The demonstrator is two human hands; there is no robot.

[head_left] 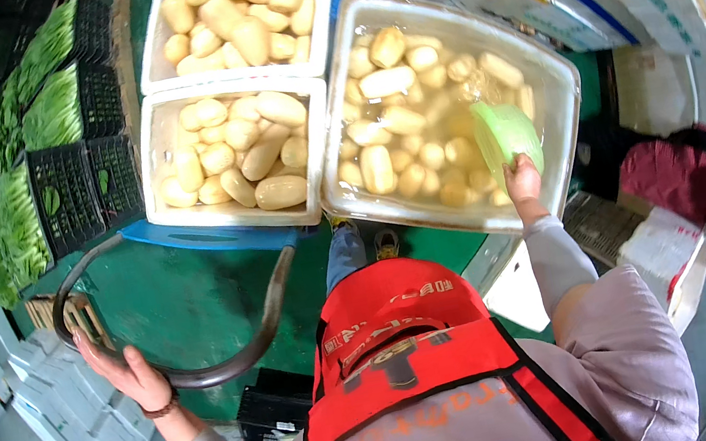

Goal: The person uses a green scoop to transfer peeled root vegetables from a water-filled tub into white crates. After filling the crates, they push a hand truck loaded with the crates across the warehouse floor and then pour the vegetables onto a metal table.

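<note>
The right hand (pixel 523 179) grips a green scoop (pixel 506 135) by its near end, over the water-filled tub (pixel 567 112), by its near right corner. The scoop's long axis points away, slightly left, among pale tubers (pixel 377 169). The left hand (pixel 134 382), flat, fingers extended, meets a curved handle (pixel 210 375).

Apron (pixel 395 298): red, black edging, pale and dark printed markings on the front. Straps (pixel 550 403): red with black borders, attached at the apron's upper corners. Shirt (pixel 636 350): pale mauve, exposed on both sides of the apron; orange lettering just above it. Forearm sleeves (pixel 559 252): light grey, outboard of the apron, left and right. Bracelet (pixel 162 406): dark brown, left of the apron. Trousers (pixel 343 257): blue, beyond the apron's hem. Shoes (pixel 386 242): yellow details, beyond the same hem
</note>
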